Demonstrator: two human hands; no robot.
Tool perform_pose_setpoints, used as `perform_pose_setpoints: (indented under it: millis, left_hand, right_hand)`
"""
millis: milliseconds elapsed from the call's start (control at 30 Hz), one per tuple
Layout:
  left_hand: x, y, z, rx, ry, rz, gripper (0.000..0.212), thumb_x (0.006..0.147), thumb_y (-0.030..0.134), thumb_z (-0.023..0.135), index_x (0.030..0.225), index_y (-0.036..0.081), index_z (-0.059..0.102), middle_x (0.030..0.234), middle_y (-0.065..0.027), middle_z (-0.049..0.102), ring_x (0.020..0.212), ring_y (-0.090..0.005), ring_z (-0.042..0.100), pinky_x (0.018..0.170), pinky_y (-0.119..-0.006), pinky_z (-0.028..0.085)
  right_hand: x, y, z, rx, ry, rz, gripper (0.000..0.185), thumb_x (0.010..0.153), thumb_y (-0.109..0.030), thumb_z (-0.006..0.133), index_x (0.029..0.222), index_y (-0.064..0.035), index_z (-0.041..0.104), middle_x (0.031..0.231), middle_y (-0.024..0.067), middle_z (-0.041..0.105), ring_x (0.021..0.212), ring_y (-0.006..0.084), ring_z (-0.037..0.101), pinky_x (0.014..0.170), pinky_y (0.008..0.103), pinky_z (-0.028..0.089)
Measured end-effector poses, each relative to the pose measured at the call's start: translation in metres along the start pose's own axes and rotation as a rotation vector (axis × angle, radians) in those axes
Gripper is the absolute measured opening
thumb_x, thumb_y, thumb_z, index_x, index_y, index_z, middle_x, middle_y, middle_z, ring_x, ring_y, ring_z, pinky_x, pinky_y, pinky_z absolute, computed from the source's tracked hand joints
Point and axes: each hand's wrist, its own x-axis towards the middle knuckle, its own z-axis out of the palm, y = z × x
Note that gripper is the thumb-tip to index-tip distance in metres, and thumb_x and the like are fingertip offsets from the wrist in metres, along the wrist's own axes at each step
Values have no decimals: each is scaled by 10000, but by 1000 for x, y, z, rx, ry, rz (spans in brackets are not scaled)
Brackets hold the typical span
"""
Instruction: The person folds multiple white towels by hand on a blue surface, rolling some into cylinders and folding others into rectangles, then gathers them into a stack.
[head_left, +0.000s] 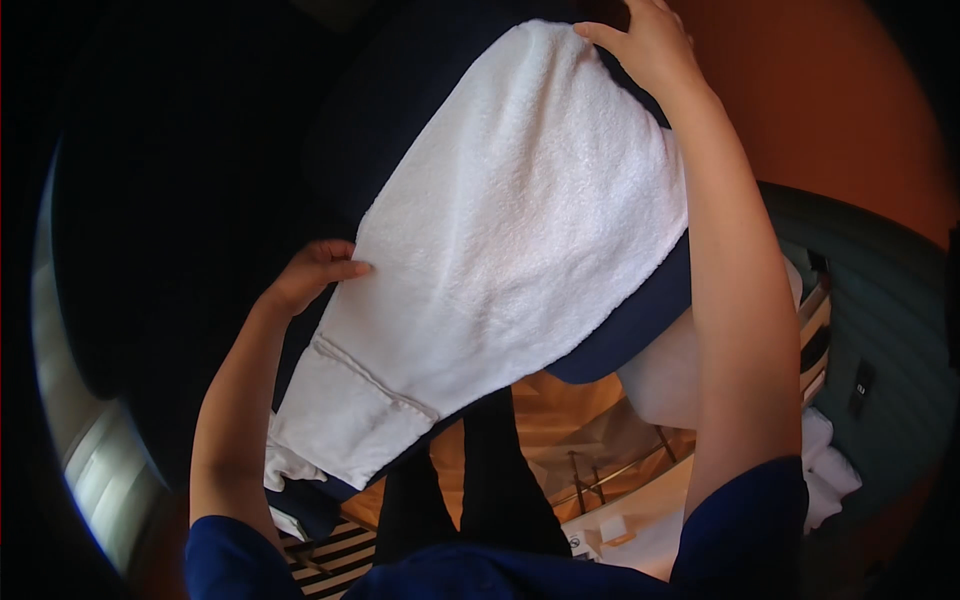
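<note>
A long white terry towel stretches diagonally over a dark navy surface, narrowing toward its far end. A raised seam crosses it near the lower left end. My left hand pinches the towel's left edge, thumb on top and fingers behind the edge. Up at the far end, my right hand has its thumb against the towel's rim. Its other fingers are partly cut off by the top of the view, so I cannot tell whether they grip the cloth. A crumpled white cloth lies under the towel's lower left end.
My legs stand over a wood-patterned floor. To the right are a white rounded object, a teal padded panel and bunched white fabric. Black and light stripes show at the lower left; an orange-brown surface fills the upper right.
</note>
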Motion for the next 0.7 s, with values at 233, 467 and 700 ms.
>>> perform_pose_setpoints:
  millis: [233, 467, 700]
  left_hand:
    - [9, -11, 47, 120, 460, 223, 220, 851, 240, 707, 1025, 113, 664, 936, -71, 686, 877, -191, 647, 872, -309, 503]
    - [0, -13, 62, 172, 596, 172, 361, 908, 431, 620, 1068, 108, 634, 960, -82, 663, 908, -196, 624, 871, -317, 484]
    - [-23, -35, 58, 546, 897, 829, 368, 854, 262, 684, 1144, 62, 578, 1119, -142, 597, 998, -299, 567, 862, -357, 447]
  right_hand:
    - [-56, 154, 42, 283, 32, 697, 547, 835, -469, 684, 1109, 3, 651, 922, 100, 684, 806, 212, 632, 810, 321, 497]
    - [-91, 147, 20, 526, 159, 574, 430, 833, -430, 707, 775, -6, 667, 736, 70, 663, 663, 172, 615, 638, 300, 477]
    - [-116, 82, 16, -209, 590, -130, 388, 879, -470, 618, 1127, -177, 672, 1138, 129, 608, 1110, 292, 507, 997, 452, 333]
